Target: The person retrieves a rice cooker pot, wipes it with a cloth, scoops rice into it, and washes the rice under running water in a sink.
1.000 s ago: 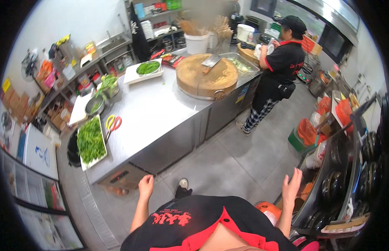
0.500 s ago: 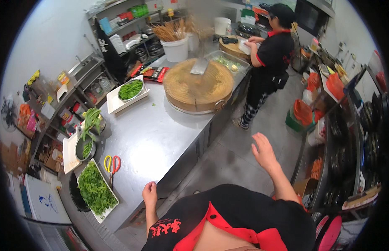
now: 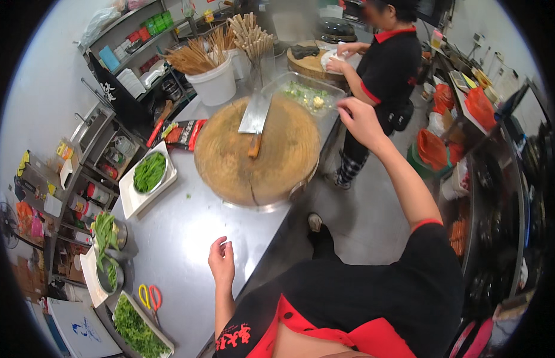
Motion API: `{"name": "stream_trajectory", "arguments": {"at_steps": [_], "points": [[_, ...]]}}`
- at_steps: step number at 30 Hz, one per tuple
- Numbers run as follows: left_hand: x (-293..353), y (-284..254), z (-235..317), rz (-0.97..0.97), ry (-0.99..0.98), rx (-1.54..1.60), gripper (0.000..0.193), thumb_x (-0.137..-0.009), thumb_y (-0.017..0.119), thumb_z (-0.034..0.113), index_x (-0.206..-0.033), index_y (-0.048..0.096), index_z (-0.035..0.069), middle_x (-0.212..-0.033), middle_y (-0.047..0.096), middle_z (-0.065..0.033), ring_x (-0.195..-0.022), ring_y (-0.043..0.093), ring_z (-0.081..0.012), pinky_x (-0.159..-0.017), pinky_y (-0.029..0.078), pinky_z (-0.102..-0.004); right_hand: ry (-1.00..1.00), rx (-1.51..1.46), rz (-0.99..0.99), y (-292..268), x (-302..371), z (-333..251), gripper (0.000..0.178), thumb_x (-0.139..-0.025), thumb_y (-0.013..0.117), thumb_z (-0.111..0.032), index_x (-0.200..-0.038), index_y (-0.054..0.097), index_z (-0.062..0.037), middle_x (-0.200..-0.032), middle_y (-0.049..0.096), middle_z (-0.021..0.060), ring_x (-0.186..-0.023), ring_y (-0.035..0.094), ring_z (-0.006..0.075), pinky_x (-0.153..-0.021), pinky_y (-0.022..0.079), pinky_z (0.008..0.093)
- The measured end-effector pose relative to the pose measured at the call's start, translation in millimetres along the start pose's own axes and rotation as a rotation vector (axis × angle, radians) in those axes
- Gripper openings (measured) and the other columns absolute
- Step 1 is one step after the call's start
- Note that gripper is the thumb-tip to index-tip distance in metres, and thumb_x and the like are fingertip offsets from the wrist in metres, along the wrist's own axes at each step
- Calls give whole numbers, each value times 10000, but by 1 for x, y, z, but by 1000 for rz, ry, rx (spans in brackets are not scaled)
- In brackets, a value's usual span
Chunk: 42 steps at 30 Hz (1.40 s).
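My left hand (image 3: 221,261) hangs over the near edge of the steel counter (image 3: 188,238), fingers loosely curled, holding nothing. My right hand (image 3: 360,119) is stretched out at the right rim of the round wooden chopping block (image 3: 256,152), open and empty, close to a clear container of chopped greens (image 3: 306,95). A cleaver (image 3: 255,116) lies flat on the block, its handle pointing toward me.
Another person in black and red (image 3: 388,65) works at a second board behind the block. White buckets of skewers (image 3: 215,77) stand at the back. Trays and bowls of green vegetables (image 3: 149,173), yellow and red scissors (image 3: 151,295) lie along the left. Shelves line the wall.
I have stepped closer to the chopping block. My right hand rose from the floor side up to the block's rim. My left hand moved forward along the counter edge.
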State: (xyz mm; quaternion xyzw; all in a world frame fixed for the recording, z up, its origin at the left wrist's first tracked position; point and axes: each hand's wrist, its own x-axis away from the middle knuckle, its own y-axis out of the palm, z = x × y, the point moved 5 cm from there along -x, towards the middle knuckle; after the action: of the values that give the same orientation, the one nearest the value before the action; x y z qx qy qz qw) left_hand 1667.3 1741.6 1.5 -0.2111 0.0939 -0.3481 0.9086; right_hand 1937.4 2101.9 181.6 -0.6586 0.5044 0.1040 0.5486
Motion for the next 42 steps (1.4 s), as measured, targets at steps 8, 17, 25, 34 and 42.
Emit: {"name": "stream_trajectory", "arguments": {"at_steps": [8,17,25,34,42], "points": [[-92,99,-1,179,-135,-456,345,-822,501,25,-1152,443,-57,-1067,516,-199,-855,577,-268,-733,473,-346,295,54,-210,224,-228,292,219,-756,519,-133,-903,597,10,-893,590,235,-914,564,372,-786,453,435],[-116,137,26,207,-421,-549,371,-820,347,-16,-1182,390,-89,-1108,513,-237,-1037,510,-336,-893,405,-371,526,236,-98,363,-315,486,331,-796,498,-160,-1093,513,-13,-1126,479,244,-1032,482,390,-888,405,433],[-130,145,40,245,-497,-452,394,-790,354,-51,-1182,387,-63,-1146,488,-239,-1055,497,-343,-899,390,-370,514,259,-72,346,-325,517,378,-806,477,-342,-920,609,-7,-960,593,194,-917,556,390,-801,431,474],[-118,118,37,85,-338,-588,324,-775,429,-24,-1098,421,-45,-929,566,-285,-877,525,-464,-732,430,-476,175,58,516,163,-354,354,369,-834,476,-320,-825,589,32,-796,577,248,-802,555,407,-744,423,451],[-141,87,91,-86,245,-452,277,-798,559,25,-1070,515,-5,-971,570,-194,-842,575,-331,-713,461,-403,329,-239,22,-6,-216,215,295,-900,490,-282,-837,566,-4,-790,603,47,-729,552,130,-675,431,280]]}}
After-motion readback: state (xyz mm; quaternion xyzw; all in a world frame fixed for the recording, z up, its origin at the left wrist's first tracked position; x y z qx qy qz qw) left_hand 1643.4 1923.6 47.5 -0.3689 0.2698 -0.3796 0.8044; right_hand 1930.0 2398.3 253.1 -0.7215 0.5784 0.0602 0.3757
